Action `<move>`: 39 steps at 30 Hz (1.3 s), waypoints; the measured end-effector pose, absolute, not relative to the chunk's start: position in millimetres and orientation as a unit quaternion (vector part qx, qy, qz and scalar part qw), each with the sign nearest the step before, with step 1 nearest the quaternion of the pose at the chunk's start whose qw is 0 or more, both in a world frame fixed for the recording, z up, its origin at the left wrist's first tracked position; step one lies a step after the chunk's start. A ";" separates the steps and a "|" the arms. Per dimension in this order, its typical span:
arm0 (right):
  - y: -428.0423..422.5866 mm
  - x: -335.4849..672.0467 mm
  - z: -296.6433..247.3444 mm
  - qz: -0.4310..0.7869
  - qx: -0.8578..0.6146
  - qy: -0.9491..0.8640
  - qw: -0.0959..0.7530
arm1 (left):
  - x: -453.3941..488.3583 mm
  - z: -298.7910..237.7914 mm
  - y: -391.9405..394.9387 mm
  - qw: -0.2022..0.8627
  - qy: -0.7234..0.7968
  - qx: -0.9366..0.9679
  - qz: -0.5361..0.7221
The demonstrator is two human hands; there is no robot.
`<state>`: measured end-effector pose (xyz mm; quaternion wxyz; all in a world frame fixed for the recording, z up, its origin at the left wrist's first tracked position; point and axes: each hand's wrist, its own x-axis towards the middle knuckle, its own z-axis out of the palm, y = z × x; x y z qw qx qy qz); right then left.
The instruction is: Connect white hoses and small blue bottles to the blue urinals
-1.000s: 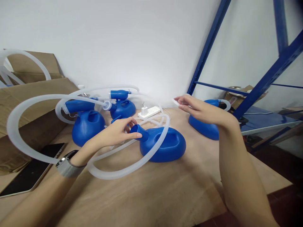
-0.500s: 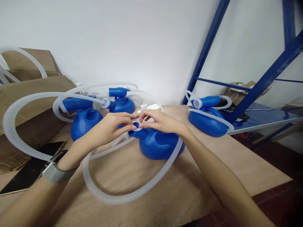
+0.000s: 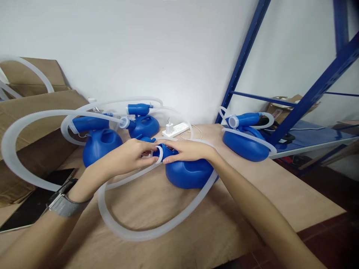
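A blue plastic bottle (image 3: 190,176) with a moulded handle lies on the table, its neck (image 3: 167,150) pointing left. My right hand (image 3: 188,150) is closed around that neck, thumb in front and fingers behind. At the mouth, my left hand (image 3: 137,154) pinches a white ring (image 3: 160,154) between thumb and fingers. The ring stands on edge against the mouth; whether it is seated there I cannot tell. Just behind my left fingers is a blue part (image 3: 146,139), mostly hidden. A translucent hose (image 3: 140,235) loops in front of the bottle.
More blue bottles with hoses stand at the left (image 3: 98,147), the back (image 3: 144,126) and the right (image 3: 245,144). A white power strip (image 3: 179,129) lies by the wall. Cardboard boxes (image 3: 42,108) and a dark tablet (image 3: 30,201) are at left, a blue shelf frame (image 3: 244,56) at right.
My right hand has come down from the ring onto the bottle's neck. The ring has turned upright in my left fingers. More of the power strip shows.
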<state>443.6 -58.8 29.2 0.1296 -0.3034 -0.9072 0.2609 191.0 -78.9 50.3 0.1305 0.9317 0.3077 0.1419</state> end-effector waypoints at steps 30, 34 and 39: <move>-58.3 435.3 23.2 0.122 -0.299 -0.938 0.129 | 197.7 48.7 -80.0 0.145 0.301 0.922 0.195; -57.9 434.4 25.7 0.131 -0.306 -0.934 0.133 | 194.2 44.6 -73.4 0.189 0.288 0.916 0.205; -63.6 430.0 30.7 0.113 -0.330 -0.929 0.123 | 190.6 34.1 -66.4 0.232 0.279 0.899 0.247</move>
